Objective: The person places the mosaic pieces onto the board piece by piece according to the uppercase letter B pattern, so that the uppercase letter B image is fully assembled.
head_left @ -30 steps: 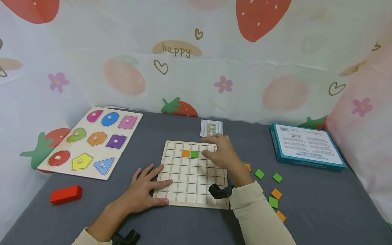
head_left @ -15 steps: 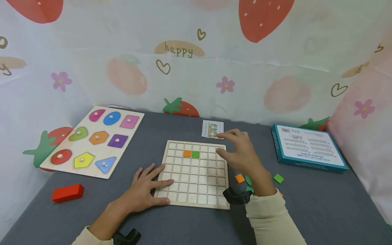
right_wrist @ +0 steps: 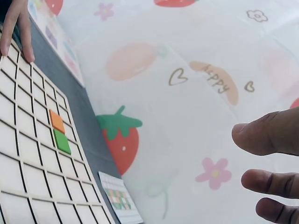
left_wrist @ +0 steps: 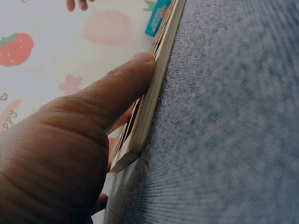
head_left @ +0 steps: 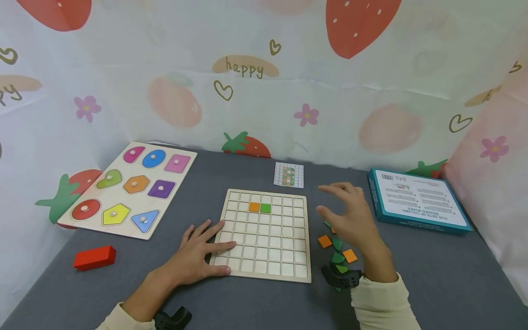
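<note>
A wooden grid board (head_left: pixel 264 233) lies in the middle of the table. In its second row an orange square tile (head_left: pixel 254 207) and a green square tile (head_left: pixel 266 208) sit side by side. My left hand (head_left: pixel 194 254) rests spread on the board's left edge, thumb at the near corner; the left wrist view has that thumb (left_wrist: pixel 126 84) on the wooden rim. To the right of the board, my right hand (head_left: pixel 350 217) is in the air, thumb and fingers apart with nothing between them. Below it lie loose orange tiles (head_left: pixel 324 241) and green pieces (head_left: pixel 338 258), partly hidden by the wrist.
A printed pattern card (head_left: pixel 288 175) lies behind the board. At the left are a knobbed shape puzzle (head_left: pixel 136 183) and a red block (head_left: pixel 95 258). A teal box (head_left: pixel 418 201) is at the back right. A patterned cloth (head_left: pixel 247 105) hangs behind the table.
My right hand has moved right, from over the board's upper right to beside it, uncovering the card. The left hand keeps its place on the board. The view has shifted slightly.
</note>
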`<state>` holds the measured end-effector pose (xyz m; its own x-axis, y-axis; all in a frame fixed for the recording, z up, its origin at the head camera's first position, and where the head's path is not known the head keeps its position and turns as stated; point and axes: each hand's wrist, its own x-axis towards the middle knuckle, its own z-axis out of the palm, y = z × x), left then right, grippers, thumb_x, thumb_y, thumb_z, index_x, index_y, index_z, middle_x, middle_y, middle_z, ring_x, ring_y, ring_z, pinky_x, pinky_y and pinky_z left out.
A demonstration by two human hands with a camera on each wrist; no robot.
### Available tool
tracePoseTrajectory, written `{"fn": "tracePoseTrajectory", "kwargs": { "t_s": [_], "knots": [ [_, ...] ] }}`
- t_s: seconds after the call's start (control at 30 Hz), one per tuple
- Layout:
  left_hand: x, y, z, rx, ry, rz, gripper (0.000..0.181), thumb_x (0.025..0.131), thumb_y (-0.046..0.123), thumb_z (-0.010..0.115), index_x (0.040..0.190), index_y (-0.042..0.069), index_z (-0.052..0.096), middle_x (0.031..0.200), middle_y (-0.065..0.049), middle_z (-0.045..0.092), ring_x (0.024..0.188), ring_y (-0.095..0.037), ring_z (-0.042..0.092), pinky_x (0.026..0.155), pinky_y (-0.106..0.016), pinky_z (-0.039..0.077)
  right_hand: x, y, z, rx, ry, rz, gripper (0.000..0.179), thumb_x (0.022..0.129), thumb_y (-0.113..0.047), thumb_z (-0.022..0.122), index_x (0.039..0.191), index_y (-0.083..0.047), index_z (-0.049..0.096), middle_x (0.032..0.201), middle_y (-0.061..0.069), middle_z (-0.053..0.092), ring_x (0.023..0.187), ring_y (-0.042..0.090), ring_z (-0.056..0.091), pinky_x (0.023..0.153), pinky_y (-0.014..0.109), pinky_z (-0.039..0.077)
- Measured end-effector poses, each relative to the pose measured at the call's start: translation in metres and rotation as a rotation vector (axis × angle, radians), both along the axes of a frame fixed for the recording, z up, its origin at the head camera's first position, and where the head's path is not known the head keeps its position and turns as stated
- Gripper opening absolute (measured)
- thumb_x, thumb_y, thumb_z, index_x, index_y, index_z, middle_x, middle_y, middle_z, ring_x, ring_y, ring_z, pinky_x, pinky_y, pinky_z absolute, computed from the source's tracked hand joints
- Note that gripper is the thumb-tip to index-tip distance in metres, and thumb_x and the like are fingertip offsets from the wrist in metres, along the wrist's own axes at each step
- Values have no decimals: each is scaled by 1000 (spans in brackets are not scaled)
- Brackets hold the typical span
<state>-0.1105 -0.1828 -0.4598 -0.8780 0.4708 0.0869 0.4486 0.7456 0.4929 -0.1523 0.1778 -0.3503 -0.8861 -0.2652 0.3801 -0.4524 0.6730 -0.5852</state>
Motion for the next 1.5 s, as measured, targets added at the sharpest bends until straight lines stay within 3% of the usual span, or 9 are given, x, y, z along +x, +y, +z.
{"fn": "tracePoseTrajectory", "kwargs": {
  "t_s": [0.4, 0.77, 1.1, 1.27, 1.5],
  "knots": [
    [-1, 0, -4, 14, -2, -5, 67, 77, 65, 68, 133, 29, 62, 155, -10, 28, 140, -43, 15, 103, -67, 1, -14, 29, -26, -20, -33, -23, 42, 87, -14, 74, 126, -3, 63, 126, 19, 53, 116, 40, 40, 87, 61, 36],
    [-1, -2, -4, 9, 5, 0, 66, 77, 65, 68, 132, 28, 63, 155, -10, 30, 140, -44, 16, 103, -67, 2, -28, 41, -55, -39, -177, -43, 45, 91, -18, 71, 130, -2, 59, 123, 19, 54, 113, 40, 43, 90, 57, 37],
    [-1, -1, -4, 20, 17, -8, 66, 78, 64, 68, 132, 28, 63, 154, -10, 30, 140, -44, 16, 103, -68, 2, -38, 45, -80, 14, -262, -80, 43, 89, -17, 72, 128, -4, 62, 119, 20, 56, 106, 39, 47, 84, 56, 41],
    [-2, -2, -2, 18, 17, -7, 66, 77, 63, 69, 132, 28, 63, 155, -10, 29, 140, -44, 16, 103, -68, 1, -40, 41, -85, 50, -297, -111, 40, 89, -17, 72, 126, -5, 64, 118, 21, 56, 107, 40, 47, 85, 57, 41],
    [0, 0, -2, 10, 9, -2, 66, 78, 65, 68, 132, 28, 63, 154, -10, 30, 140, -44, 16, 103, -68, 2, -39, 43, -90, 118, -302, -123, 29, 86, -14, 73, 114, -4, 69, 105, 15, 58, 95, 33, 48, 74, 48, 42]
  ]
}}
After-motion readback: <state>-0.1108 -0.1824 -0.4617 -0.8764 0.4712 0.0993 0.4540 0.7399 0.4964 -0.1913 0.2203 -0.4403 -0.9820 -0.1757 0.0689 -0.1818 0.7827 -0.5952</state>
